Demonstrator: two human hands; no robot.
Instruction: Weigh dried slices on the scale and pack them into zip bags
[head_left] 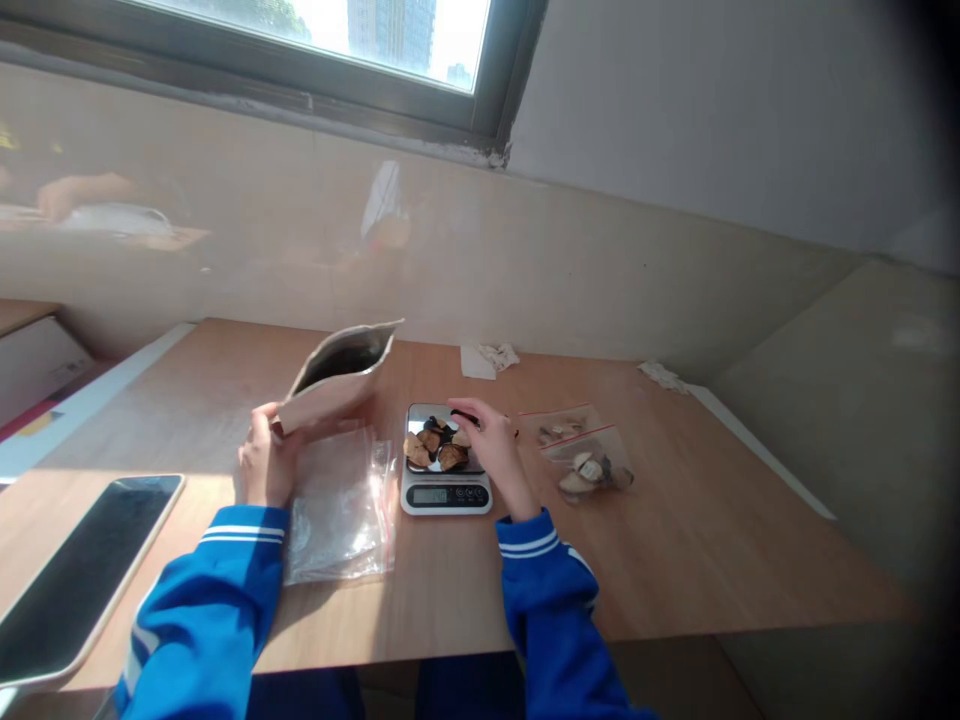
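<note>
My left hand [268,458] grips the lower left corner of a pale stand-up pouch [337,392], whose mouth gapes open and shows a dark inside. My right hand [487,440] is over the right side of a small white digital scale [446,498], fingers pinched around a dark dried piece [466,416]. On the scale's plate lie several brown and black dried slices [431,440]; the display is lit, but its digits are hard to read. Clear zip bags [341,520] lie flat between my left forearm and the scale.
Right of the scale, two red-edged zip bags hold dried pieces: a nearer bag [592,475] and a farther bag [562,425]. A large phone [90,570] lies at the left. Crumpled tissue [495,358] sits by the back wall, and another tissue [663,377] farther right.
</note>
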